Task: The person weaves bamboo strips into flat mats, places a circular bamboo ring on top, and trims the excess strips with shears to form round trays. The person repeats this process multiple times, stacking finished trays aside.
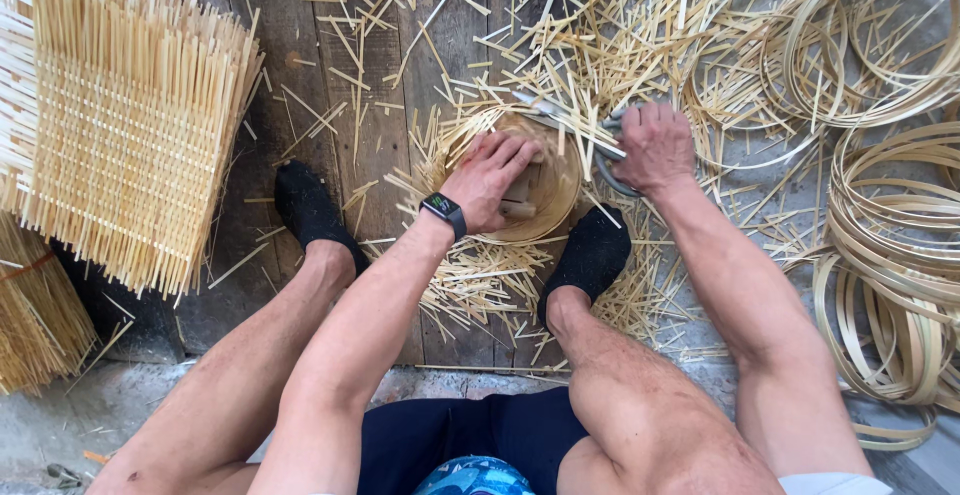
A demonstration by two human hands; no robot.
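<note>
A small round woven bamboo basket stands on the floor between my two feet. My left hand, with a dark watch on its wrist, presses down inside the basket on a pale wooden block. My right hand grips the handles of large metal shears. Their blades point left across the basket's far rim, where upright bamboo strips stick out. I sit with bare legs and black socks.
Cut bamboo slivers litter the dark floor planks around the basket. A stack of flat woven bamboo mats lies at the left. Coiled bamboo hoops pile up at the right and top right. A bundle of thin sticks sits at the lower left.
</note>
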